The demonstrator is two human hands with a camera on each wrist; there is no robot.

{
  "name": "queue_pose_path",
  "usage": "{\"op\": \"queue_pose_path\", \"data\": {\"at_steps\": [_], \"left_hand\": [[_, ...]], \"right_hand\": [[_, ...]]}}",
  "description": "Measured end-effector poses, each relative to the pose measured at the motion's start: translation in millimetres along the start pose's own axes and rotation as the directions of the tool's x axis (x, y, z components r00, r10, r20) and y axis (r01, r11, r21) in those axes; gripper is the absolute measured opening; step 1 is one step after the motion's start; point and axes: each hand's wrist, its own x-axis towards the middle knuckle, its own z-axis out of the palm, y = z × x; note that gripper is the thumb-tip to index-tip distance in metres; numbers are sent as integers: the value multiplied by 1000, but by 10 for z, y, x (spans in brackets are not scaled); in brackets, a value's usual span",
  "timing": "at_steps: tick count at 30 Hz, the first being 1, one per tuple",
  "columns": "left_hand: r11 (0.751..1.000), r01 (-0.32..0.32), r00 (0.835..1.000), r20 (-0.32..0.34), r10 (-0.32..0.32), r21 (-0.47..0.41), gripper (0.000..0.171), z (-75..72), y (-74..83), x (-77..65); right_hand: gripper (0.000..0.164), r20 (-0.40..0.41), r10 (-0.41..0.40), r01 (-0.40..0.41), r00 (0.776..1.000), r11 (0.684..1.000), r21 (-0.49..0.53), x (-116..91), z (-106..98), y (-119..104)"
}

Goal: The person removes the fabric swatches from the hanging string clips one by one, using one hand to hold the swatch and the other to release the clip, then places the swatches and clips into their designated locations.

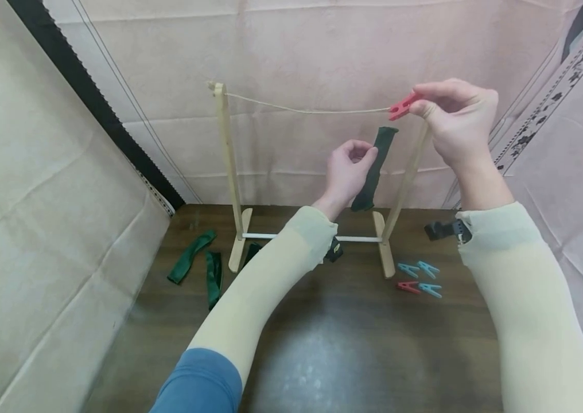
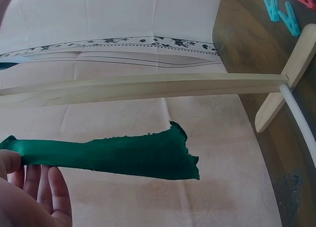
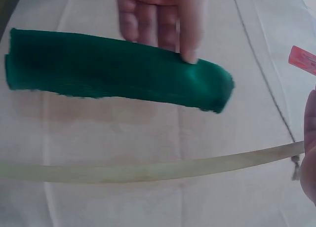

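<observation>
Between thumb and fingers, my left hand (image 1: 349, 175) pinches a strip of dark green cloth (image 1: 377, 166) near its upper part; the strip hangs down below the string (image 1: 304, 110). The right wrist view shows the same green cloth (image 3: 108, 69) spread flat, its edges frayed, with the left thumb on it. My right hand (image 1: 459, 117) is higher, at the right end of the string, and pinches a red clothespin (image 1: 403, 106). The clothespin's tip overlaps the string in the head view. The string runs between two wooden posts, sagging slightly.
The wooden stand has a left post (image 1: 228, 160), a right post (image 1: 408, 178) and a white crossbar (image 1: 358, 238). Several blue clothespins (image 1: 428, 269) and a red one (image 1: 408, 287) lie right of it. More green cloth pieces (image 1: 191, 257) lie on the brown table (image 1: 333, 344) at left.
</observation>
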Motion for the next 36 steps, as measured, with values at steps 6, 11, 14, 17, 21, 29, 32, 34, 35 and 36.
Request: {"op": "queue_pose_path", "data": {"at_steps": [6, 11, 14, 17, 21, 29, 32, 34, 35, 36], "left_hand": [[1000, 22, 1000, 17, -21, -18, 16, -37, -45, -79], [997, 47, 999, 28, -45, -69, 17, -36, -193, -253], [995, 65, 997, 47, -62, -71, 15, -34, -311, -384], [997, 64, 996, 71, -61, -50, 13, -41, -421, -498], [999, 44, 995, 95, -42, -20, 13, -82, -523, -630], [997, 70, 985, 155, -73, 24, 16, -207, -698, -909], [995, 97, 979, 175, -101, 34, 14, -276, -785, -1023], [994, 99, 977, 186, -106, 47, 14, -325, -841, -1077], [994, 97, 976, 189, -106, 54, 14, -352, -867, -1097], [994, 93, 976, 190, -103, 61, 14, -380, -895, -1110]], "right_hand": [[28, -1, -40, 40, 999, 999, 10, -225, -89, 123], [36, -34, -29, 35, 999, 984, 177, -647, -230, 317], [36, -87, 15, 4, 996, 976, 216, -976, -334, 485], [37, -142, 56, -29, 988, 983, 183, -1273, -412, 621], [32, -189, 126, -103, 974, 986, 128, -1556, -471, 716], [23, -182, 236, -228, 955, 972, 64, -1952, -555, 823], [27, -156, 294, -292, 943, 956, 37, -2104, -625, 855], [27, -141, 333, -339, 932, 941, -16, -2194, -687, 866], [26, -133, 352, -362, 926, 931, -52, -2236, -720, 869], [25, -125, 376, -387, 918, 918, -82, -2272, -750, 870]]}}
